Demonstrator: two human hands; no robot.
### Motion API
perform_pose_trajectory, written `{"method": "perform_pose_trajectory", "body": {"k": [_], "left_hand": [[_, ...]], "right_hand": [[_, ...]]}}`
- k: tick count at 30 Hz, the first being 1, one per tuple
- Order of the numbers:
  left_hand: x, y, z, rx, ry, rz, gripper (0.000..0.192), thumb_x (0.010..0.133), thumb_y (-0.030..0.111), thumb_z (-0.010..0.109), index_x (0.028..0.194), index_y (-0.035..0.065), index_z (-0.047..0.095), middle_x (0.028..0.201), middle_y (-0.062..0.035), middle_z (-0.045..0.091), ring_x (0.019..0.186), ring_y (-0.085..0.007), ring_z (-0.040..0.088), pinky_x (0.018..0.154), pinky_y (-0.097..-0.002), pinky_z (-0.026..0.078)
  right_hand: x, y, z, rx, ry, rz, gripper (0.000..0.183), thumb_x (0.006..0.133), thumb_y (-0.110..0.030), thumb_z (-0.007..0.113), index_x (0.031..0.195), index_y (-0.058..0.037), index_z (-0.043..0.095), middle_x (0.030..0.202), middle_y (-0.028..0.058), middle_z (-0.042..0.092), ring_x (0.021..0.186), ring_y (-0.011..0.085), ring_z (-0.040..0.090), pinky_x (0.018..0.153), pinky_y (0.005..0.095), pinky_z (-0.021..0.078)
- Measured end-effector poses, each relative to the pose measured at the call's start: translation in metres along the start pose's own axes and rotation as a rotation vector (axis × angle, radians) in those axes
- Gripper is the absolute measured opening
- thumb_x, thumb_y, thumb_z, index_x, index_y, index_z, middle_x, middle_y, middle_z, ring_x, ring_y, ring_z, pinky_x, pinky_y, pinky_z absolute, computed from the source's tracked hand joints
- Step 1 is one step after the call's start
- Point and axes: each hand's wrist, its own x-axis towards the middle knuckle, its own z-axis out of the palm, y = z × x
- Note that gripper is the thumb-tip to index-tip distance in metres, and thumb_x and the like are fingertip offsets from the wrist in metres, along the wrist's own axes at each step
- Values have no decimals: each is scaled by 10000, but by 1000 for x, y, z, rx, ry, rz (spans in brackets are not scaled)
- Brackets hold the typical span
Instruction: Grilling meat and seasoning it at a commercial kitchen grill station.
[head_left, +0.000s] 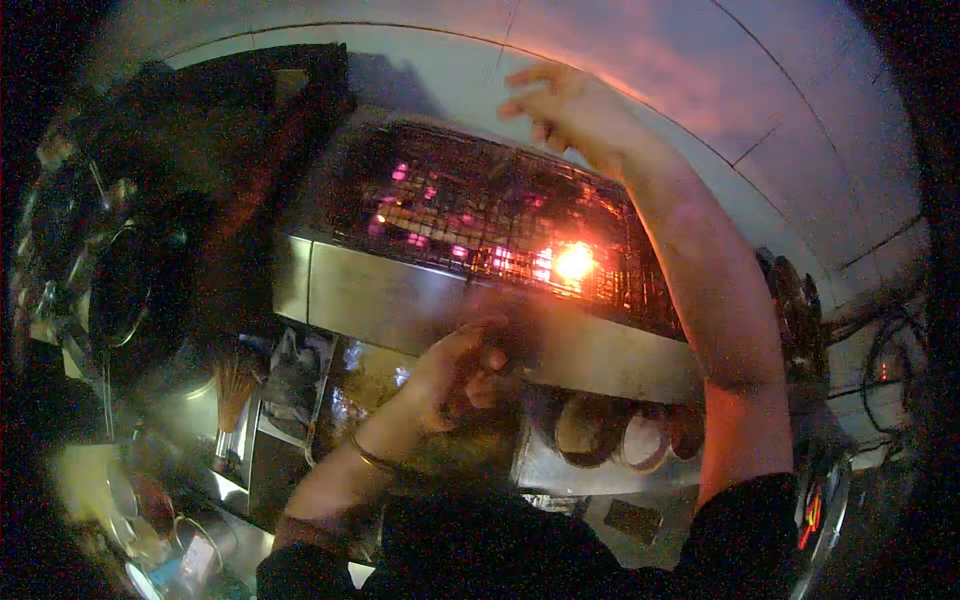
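Note:
A charcoal grill (480, 217) with wire mesh over glowing coals lies before me, a bright fire (574, 262) burning near its front right. My right hand (551, 109) is raised beyond the grill's far edge, fingers spread and somewhat curled, with nothing visible in it. My left hand (469, 375) is bent at the near side, in front of the metal front ledge (375, 292). Its fingers are curled beside something dark and blurred, and whether they hold it cannot be made out. A thin bangle (369, 457) circles the left wrist.
At the lower left stand a bundle of thin sticks or bristles (231, 397) and cluttered containers (199, 551). Round bowls or containers (645, 442) sit on a metal surface below the ledge. Dark cables (874, 360) hang at the right; a tiled wall (750, 90) rises behind the grill.

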Motion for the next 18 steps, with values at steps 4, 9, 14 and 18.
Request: {"method": "perform_pose_trajectory", "body": {"k": [4, 9, 14, 18], "left_hand": [[-1, -2, 4, -19, 37, 2, 349, 898, 304, 428, 1235, 219, 397, 741, 1, 525, 498, -106, 403, 435, -237, 335], [1, -4, -7, -7, -34, 15, 330, 898, 282, 428, 1222, 218, 410, 747, -4, 531, 511, -106, 412, 434, -236, 347], [-1, -5, -1, -20, 24, -10, 311, 895, 272, 430, 1198, 204, 424, 748, -8, 545, 508, -108, 412, 418, -239, 349], [3, -6, -7, -87, -35, -13, 324, 890, 276, 441, 1203, 196, 420, 742, -9, 536, 497, -106, 407, 417, -240, 351]], "right_hand": [[34, -9, -1, 290, 166, 187, 345, 765, -265, 624, 1015, -48, 528, 847, 30, 576, 553, 75, 416, 479, 214, 343], [67, 10, 6, 337, 162, -118, 312, 735, -266, 660, 951, -79, 535, 661, -7, 496, 525, 103, 423, 471, 235, 343], [35, 19, -55, 68, 524, -23, 359, 723, -232, 661, 1024, -83, 534, 710, 6, 524, 596, 143, 496, 572, 267, 407], [-18, 53, -62, -143, 131, 105, 249, 737, -211, 641, 924, -91, 529, 649, -18, 486, 548, 105, 439, 511, 245, 359]]}}
